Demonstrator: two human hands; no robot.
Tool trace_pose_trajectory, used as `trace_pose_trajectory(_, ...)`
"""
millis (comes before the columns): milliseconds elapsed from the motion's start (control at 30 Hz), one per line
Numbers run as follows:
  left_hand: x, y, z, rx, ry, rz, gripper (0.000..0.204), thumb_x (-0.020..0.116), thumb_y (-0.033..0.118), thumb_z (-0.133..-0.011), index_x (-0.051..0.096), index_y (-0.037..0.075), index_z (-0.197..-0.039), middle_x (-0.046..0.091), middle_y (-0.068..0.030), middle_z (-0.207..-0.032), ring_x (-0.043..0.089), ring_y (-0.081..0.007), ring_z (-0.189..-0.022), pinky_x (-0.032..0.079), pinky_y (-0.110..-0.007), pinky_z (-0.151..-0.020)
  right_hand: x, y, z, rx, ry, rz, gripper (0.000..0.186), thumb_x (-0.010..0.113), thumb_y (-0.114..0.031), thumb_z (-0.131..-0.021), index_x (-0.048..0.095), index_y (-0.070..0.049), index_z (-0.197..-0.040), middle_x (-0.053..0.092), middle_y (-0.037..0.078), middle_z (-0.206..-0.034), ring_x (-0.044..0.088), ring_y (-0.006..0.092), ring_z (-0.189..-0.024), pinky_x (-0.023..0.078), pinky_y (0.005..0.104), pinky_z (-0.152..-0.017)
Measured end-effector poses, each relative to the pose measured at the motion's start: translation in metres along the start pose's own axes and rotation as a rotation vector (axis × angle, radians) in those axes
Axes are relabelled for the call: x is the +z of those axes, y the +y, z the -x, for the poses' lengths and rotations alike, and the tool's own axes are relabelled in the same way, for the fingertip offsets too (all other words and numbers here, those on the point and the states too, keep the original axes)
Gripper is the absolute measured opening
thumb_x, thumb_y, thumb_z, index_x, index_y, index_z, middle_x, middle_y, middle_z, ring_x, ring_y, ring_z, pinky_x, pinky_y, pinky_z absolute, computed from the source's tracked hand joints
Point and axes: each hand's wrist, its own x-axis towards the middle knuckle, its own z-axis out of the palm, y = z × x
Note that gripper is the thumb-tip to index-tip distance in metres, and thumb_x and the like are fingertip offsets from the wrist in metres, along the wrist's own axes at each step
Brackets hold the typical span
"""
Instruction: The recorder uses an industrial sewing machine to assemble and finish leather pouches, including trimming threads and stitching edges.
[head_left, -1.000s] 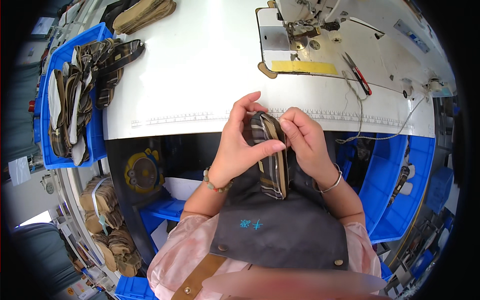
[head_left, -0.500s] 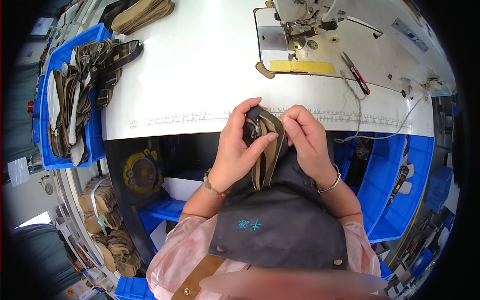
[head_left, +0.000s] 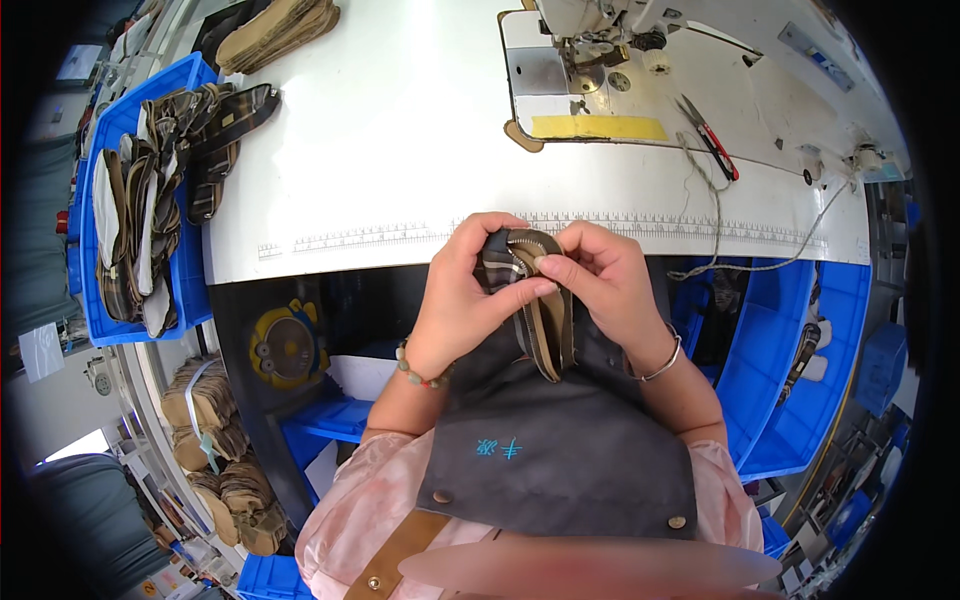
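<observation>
A looped plaid fabric piece [head_left: 546,340], dark outside and brown inside, hangs between my hands in front of the apron. A pale toothed line, stitching or a zipper, runs along its upper edge. My left hand [head_left: 462,285] grips its left side, thumb across the front and fingers behind. My right hand [head_left: 615,288] pinches the upper right edge between thumb and bent fingers. Both thumbs lie near each other over the opening. The fingertips behind the fabric are hidden.
The white table [head_left: 380,160] carries a printed ruler along its front edge. A sewing machine [head_left: 590,70] and red-handled snips [head_left: 712,140] with a loose cord are at right. At left stand a blue bin [head_left: 95,300] of plaid pieces and a stack of brown pieces [head_left: 280,35].
My right hand has moved left onto the piece's upper edge, and its thumb now presses over the opening. The fabric's top has bent over and sits slightly lower.
</observation>
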Motion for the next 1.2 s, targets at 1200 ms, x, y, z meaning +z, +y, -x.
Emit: trace_pose_trajectory(1200, 0.003, -0.009, 0.012, 0.010, 0.081, 0.529, 0.016, 0.053, 0.004, -0.102, 0.061, -0.004, -0.114, 0.068, -0.0060, -0.105, 0.061, -0.0083, -0.095, 0.049, -0.022, -0.086, 0.028, 0.004, -0.006, -0.808, 0.239, 0.915, 0.013, 0.067, -0.001, -0.079, 0.062, -0.003, -0.091, 0.060, 0.007, -0.083, 0.063, 0.0235, -0.069, 0.051, 0.0311, -0.057)
